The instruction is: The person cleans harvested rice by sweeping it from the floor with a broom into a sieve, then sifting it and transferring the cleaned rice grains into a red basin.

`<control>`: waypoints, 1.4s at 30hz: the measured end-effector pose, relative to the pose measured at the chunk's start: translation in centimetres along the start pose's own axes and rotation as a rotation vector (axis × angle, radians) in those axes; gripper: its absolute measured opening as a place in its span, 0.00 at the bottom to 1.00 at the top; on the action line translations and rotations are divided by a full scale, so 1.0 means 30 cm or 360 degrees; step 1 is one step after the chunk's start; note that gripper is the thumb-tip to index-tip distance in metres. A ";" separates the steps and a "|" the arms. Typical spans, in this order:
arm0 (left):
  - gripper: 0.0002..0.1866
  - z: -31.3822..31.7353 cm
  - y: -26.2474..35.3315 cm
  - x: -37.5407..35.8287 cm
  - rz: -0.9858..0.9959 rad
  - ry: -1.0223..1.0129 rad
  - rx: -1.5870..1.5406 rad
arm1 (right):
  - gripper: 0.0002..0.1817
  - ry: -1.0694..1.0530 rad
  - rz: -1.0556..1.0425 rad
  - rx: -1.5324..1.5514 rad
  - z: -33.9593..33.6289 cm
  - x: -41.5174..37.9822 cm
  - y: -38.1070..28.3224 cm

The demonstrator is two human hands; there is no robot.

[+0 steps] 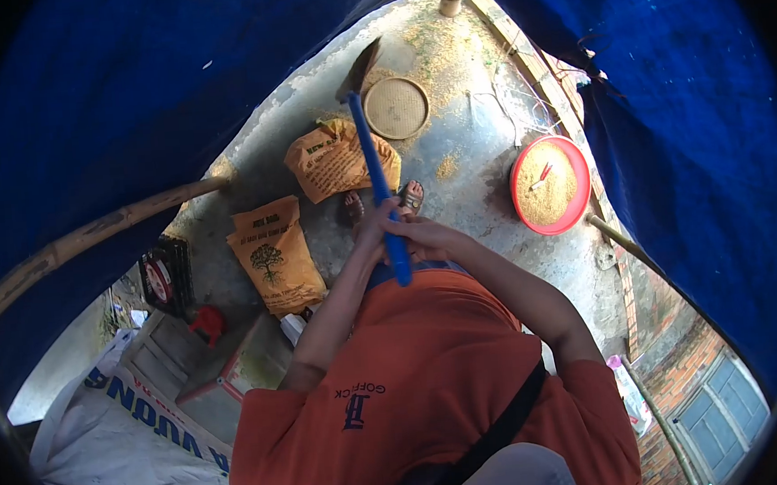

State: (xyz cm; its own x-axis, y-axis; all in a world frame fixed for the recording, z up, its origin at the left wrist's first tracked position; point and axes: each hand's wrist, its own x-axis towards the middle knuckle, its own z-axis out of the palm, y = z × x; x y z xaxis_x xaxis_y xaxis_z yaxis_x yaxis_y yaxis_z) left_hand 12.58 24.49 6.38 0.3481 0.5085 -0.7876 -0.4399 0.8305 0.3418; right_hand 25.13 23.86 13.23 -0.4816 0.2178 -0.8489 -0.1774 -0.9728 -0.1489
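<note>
A broom with a long blue handle (371, 149) is held in front of my waist by both hands. Its dark brush (360, 68) points away from me, toward the floor. My left hand (376, 223) is closed around the handle. Just beside it, my right hand (415, 232) also grips the handle; its fingers are partly hidden. Beyond my feet lie a round woven tray (397, 108) and a crumpled orange-brown sack (333, 161), close to the broom. Scattered yellow grain (447, 45) covers part of the floor at the far end.
A red basin (518, 202) of grain stands to the right. Another printed sack (273, 261) lies on the left. Blue tarps (109, 109) hang on both sides, with a bamboo pole (91, 236) at left. A red stool (207, 324) and a white printed sheet (132, 441) are lower left.
</note>
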 end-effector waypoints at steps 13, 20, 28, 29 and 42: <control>0.14 -0.278 0.188 0.232 0.0258 0.0432 0.0704 | 0.26 0.0432 -0.0364 -0.0209 -0.088 -0.086 -0.044; 0.13 -0.720 0.184 0.398 0.0298 0.0913 0.0890 | 0.33 0.0486 -0.0386 -0.0062 0.005 0.149 0.170; 0.17 -1.113 0.105 0.578 0.0255 0.0986 0.0890 | 0.33 0.0509 -0.0340 0.0147 0.032 0.247 0.234; 0.19 -1.166 0.086 0.630 0.0331 0.0909 0.0871 | 0.33 0.0487 -0.0364 0.0144 0.021 0.277 0.227; 0.37 -1.313 -0.066 0.996 0.0403 0.0866 0.0518 | 0.34 0.0432 -0.0301 0.0041 -0.124 0.553 0.142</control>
State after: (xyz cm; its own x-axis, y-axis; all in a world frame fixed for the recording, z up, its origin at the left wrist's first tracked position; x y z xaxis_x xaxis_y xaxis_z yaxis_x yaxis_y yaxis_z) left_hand -8.74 29.07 -38.03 -0.2359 0.5800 -0.7797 -0.1520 0.7704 0.6191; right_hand 19.58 23.04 -3.36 -0.1927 0.3619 -0.9121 -0.2650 -0.9142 -0.3067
